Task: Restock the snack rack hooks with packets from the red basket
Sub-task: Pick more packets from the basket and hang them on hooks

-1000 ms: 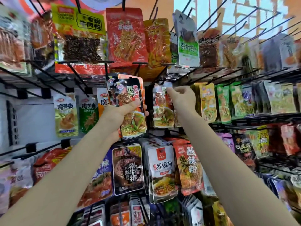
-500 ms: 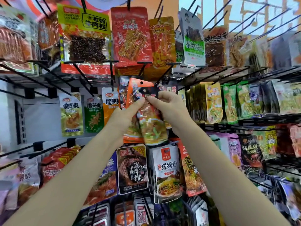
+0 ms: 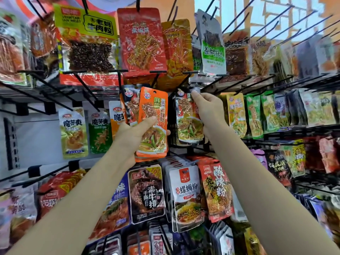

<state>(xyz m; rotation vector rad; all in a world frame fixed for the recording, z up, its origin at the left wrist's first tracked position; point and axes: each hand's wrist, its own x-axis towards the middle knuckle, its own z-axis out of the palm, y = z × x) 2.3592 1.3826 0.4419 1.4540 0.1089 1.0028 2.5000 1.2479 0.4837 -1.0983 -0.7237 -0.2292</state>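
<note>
Hanging one packet (image 3: 189, 116) on a hook (image 3: 197, 85) with pinching right hand (image 3: 207, 109), left hand (image 3: 136, 133) gripping a stack of packets (image 3: 152, 124) left to hang.

Orange wall (image 3: 185, 8) behind the rack, white panel (image 3: 36, 137) at left

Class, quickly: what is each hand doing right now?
Left hand: grips a stack of orange packets.
Right hand: pinches the top of a dark packet.
</note>
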